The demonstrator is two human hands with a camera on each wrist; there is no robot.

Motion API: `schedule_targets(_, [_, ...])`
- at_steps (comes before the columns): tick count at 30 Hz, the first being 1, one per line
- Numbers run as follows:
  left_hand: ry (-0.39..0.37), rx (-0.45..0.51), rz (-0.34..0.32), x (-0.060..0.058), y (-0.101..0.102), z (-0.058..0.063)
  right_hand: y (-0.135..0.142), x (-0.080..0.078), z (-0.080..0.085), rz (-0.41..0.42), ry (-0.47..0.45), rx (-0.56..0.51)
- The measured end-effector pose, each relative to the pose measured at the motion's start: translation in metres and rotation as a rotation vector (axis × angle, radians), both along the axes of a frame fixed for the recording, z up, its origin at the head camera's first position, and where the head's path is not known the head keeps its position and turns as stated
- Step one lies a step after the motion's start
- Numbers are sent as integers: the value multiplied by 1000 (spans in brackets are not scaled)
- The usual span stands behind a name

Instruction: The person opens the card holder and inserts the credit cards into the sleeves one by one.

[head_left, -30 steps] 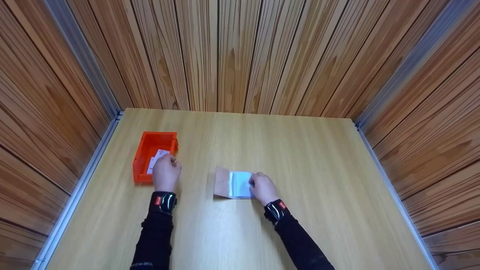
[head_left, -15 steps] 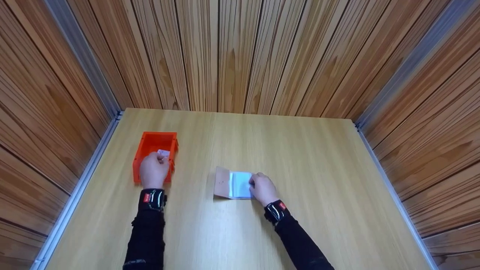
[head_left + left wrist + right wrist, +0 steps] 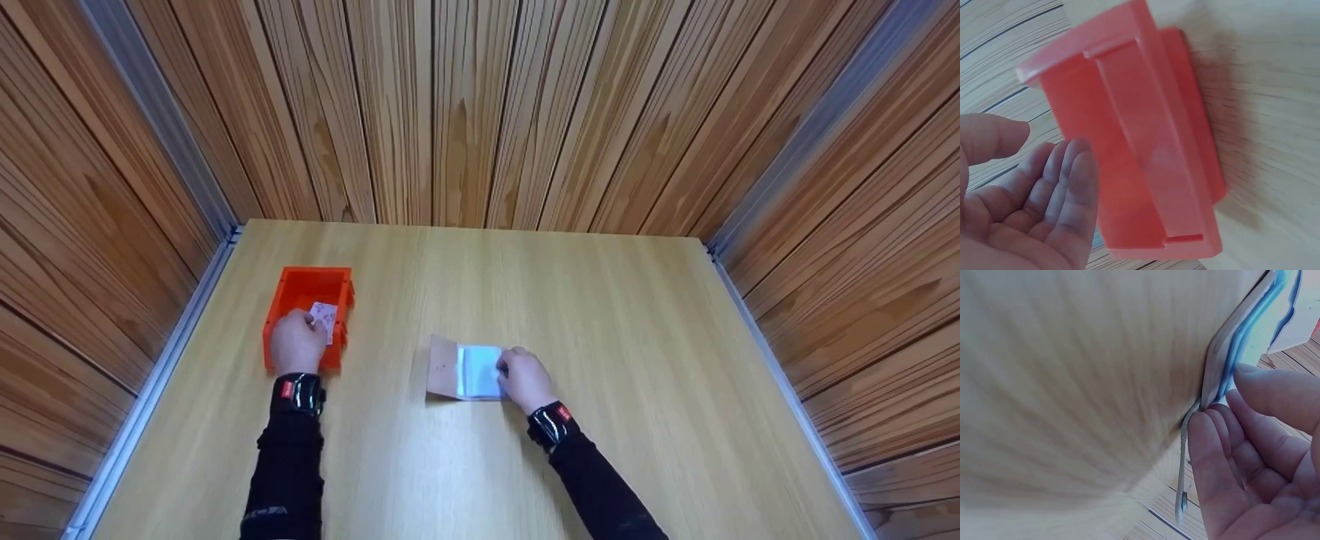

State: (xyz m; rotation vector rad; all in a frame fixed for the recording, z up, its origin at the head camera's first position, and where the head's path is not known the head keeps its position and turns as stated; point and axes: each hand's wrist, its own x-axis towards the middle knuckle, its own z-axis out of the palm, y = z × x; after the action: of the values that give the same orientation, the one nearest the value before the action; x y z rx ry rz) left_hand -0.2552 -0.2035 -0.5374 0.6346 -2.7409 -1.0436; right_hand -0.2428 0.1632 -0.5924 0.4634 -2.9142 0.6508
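Observation:
My left hand [image 3: 298, 345] is over the near left part of an orange bin [image 3: 313, 274]. In the left wrist view its thumb and fingers stand apart with nothing between them, beside the bin's wall [image 3: 1151, 135]. A pale printed card [image 3: 325, 319] lies in the bin, just right of the fingertips and partly covered by them. At the middle of the table lies an opened card holder [image 3: 480, 371] with a brown cover and bluish clear sleeves. My right hand [image 3: 526, 381] pinches its right edge, thumb on the sleeves. A flap with a snap [image 3: 1183, 495] hangs beside the fingers.
Both things are on a light wooden table [image 3: 600, 315]. Wood-plank walls [image 3: 465, 112] rise at the back and both sides, with metal rails [image 3: 157, 386] along the side edges.
My left hand has moved left over the bin, and more of the card shows right of its fingers. The right hand and the card holder have stayed in place.

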Motion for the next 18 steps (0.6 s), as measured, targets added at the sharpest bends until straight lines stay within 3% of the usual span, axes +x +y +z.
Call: schedule_targets(18, [-79, -53, -6, -19, -6, -19, 0, 0, 0, 1, -2, -7])
